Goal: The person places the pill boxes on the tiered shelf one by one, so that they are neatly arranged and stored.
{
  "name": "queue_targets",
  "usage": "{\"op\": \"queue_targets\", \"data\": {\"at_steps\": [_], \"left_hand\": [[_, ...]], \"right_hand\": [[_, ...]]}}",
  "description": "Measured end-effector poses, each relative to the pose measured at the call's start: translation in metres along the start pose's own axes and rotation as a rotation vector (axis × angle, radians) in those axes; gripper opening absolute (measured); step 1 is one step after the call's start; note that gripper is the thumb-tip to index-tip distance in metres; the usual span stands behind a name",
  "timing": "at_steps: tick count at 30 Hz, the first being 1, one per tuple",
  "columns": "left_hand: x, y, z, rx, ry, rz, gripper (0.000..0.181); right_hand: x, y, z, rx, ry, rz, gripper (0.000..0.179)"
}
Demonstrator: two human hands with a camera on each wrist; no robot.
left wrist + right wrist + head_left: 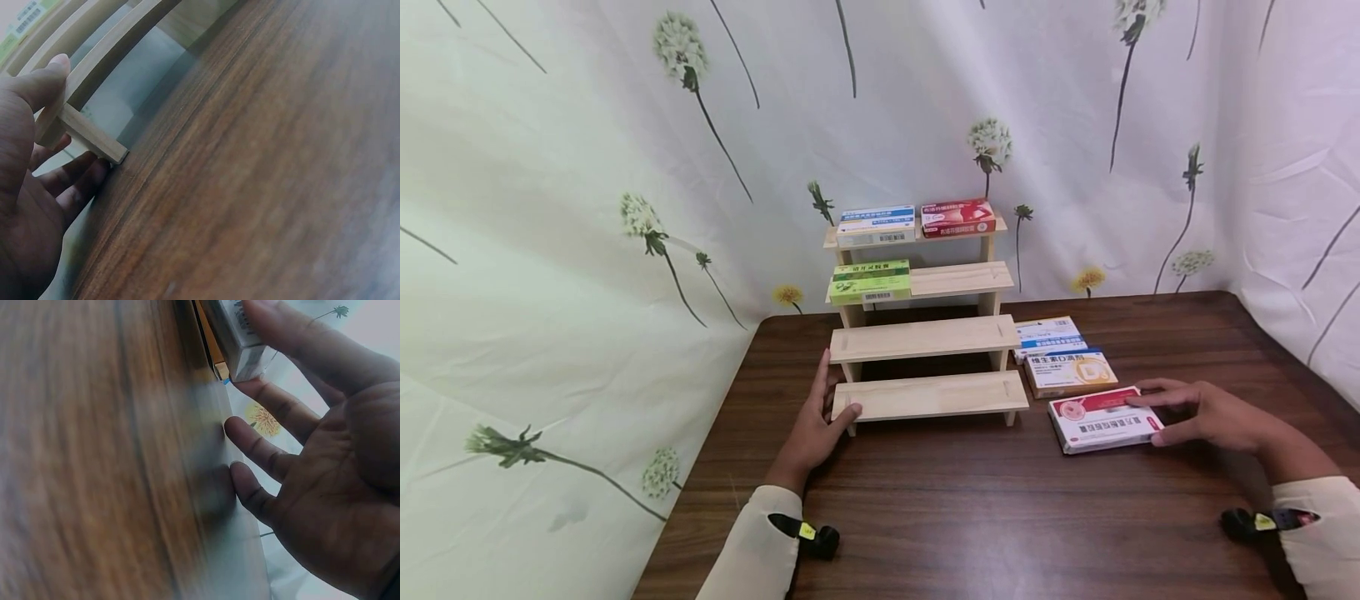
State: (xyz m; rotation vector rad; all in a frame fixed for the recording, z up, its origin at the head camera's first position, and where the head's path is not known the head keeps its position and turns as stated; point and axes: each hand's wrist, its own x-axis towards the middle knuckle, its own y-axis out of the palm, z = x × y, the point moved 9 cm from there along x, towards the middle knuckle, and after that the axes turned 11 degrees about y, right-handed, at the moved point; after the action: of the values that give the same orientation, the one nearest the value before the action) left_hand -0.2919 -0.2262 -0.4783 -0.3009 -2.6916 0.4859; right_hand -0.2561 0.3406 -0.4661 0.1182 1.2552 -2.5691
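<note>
My left hand (pixel 816 425) holds the left end of a four-step wooden stand (pixel 928 333), its thumb on the lowest step and its fingers along the side. In the left wrist view, the fingers lie beside the front leg (pixel 94 137), near the table. At the right, my right hand (pixel 1206 412) pinches the right end of a white and red medicine box (pixel 1105 425) between thumb and fingers. The right wrist view shows one end of this box (pixel 240 353) by the thumb and a fingertip, with the lower fingers spread close to the table.
Behind the held box lie a white and orange box (pixel 1071 372) and a blue and white box (pixel 1048 335). A white and blue box (pixel 876 225) and a red box (pixel 958 218) sit on the top step, a green box (pixel 871 282) one step down. Flowered cloth (pixel 887 125) hangs behind the brown table (pixel 940 500).
</note>
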Motion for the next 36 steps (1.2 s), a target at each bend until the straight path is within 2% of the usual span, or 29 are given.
{"op": "queue_targets", "data": {"at_steps": [8, 15, 28, 36], "left_hand": [[0.001, 0.001, -0.001, -0.007, 0.009, 0.002, 0.106], [0.001, 0.001, -0.001, -0.002, 0.014, 0.002, 0.106], [-0.002, -0.001, -0.001, -0.003, -0.001, -0.009, 0.106], [-0.001, 0.001, -0.002, -0.013, -0.004, -0.003, 0.106]], "right_hand": [[-0.002, -0.003, -0.003, 0.017, -0.029, -0.022, 0.055], [-0.007, -0.007, 0.0, 0.098, -0.12, -0.062, 0.054], [-0.004, -0.014, 0.006, 0.093, -0.066, -0.033, 0.051], [-0.003, -0.025, 0.012, 0.092, -0.058, -0.058, 0.052]]}}
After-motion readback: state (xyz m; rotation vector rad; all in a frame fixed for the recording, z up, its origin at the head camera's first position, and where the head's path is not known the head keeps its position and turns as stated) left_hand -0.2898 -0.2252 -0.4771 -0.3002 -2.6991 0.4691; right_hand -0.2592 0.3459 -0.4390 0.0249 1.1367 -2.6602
